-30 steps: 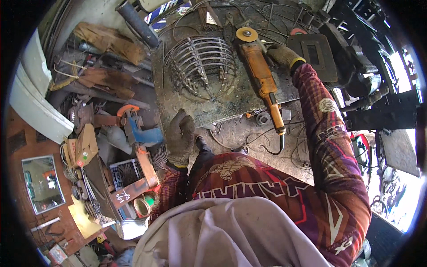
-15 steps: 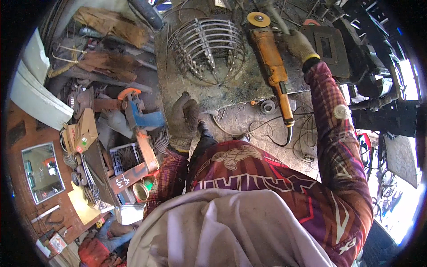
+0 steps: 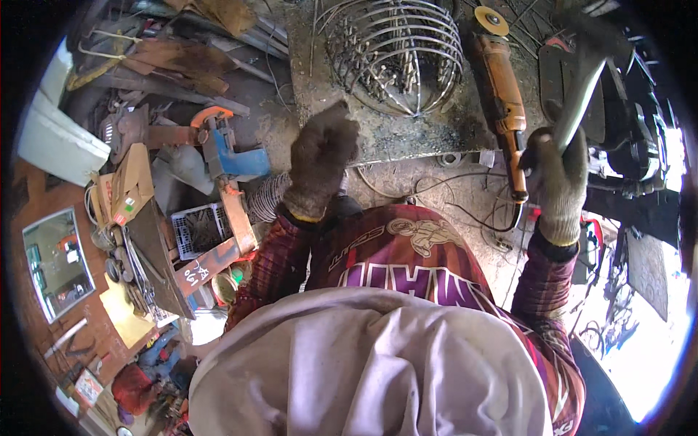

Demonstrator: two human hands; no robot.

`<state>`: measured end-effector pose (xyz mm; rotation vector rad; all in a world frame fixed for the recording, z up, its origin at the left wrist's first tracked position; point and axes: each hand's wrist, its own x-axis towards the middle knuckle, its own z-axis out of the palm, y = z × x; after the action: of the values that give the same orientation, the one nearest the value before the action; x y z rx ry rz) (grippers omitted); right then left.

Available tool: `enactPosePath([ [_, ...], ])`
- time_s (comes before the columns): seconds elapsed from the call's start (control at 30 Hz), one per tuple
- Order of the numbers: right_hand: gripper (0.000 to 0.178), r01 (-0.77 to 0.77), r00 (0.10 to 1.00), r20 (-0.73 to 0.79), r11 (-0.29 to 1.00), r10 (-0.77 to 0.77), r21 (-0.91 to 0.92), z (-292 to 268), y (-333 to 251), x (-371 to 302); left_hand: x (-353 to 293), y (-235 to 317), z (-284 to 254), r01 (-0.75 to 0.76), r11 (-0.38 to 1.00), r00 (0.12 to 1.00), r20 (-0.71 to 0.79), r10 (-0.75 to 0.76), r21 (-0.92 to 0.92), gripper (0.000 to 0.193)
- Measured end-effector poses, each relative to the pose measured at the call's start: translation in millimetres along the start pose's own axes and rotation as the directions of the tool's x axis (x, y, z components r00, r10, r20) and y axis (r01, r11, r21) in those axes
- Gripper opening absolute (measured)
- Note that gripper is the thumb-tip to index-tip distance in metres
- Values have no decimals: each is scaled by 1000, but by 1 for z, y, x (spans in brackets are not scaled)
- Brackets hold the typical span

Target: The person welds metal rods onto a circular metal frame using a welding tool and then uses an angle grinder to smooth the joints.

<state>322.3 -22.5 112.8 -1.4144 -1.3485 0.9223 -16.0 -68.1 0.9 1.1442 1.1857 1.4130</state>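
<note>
My right hand (image 3: 556, 171), in a grey knit work glove, grips the pale handle of a hammer (image 3: 582, 98). The hammer is raised at the right, its dark head (image 3: 600, 36) pointing away from me and blurred. My left hand (image 3: 323, 163), in a dirty brown glove, hovers at the table's near edge with fingers curled together and nothing visible in them. On the metal table (image 3: 392, 145) sits a domed cage of welded bars (image 3: 407, 54), beyond my left hand. An orange angle grinder (image 3: 503, 91) with a yellowish disc lies between the cage and my right hand.
The grinder's cable (image 3: 480, 225) loops over the floor below the table. A blue-and-orange clamp (image 3: 236, 156) and a plastic crate (image 3: 198, 231) are at the left. A dark welding mask (image 3: 582, 109) lies at the far right. Another person (image 3: 138, 389) is at lower left.
My right hand has come back toward me from the table's far side, lifting the hammer. My left hand has risen slightly toward the table edge. The whole view has shifted.
</note>
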Motion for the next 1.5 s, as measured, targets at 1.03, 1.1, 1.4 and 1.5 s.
enactPosePath([
  [1.03,34,164,946,283,520,157,-838,228,6,-61,198,-22,-67,-510,803,846,344,406,307,30],
  [1.1,34,190,936,318,539,153,-820,231,-1,-67,197,-18,-68,-560,799,814,324,483,217,30],
  [1.4,30,223,944,309,465,116,-857,233,-4,-55,199,-23,-67,-515,753,852,341,397,409,27],
  [1.5,32,205,886,368,476,281,-855,241,-22,-64,199,-18,-69,-462,778,876,356,325,426,25],
])
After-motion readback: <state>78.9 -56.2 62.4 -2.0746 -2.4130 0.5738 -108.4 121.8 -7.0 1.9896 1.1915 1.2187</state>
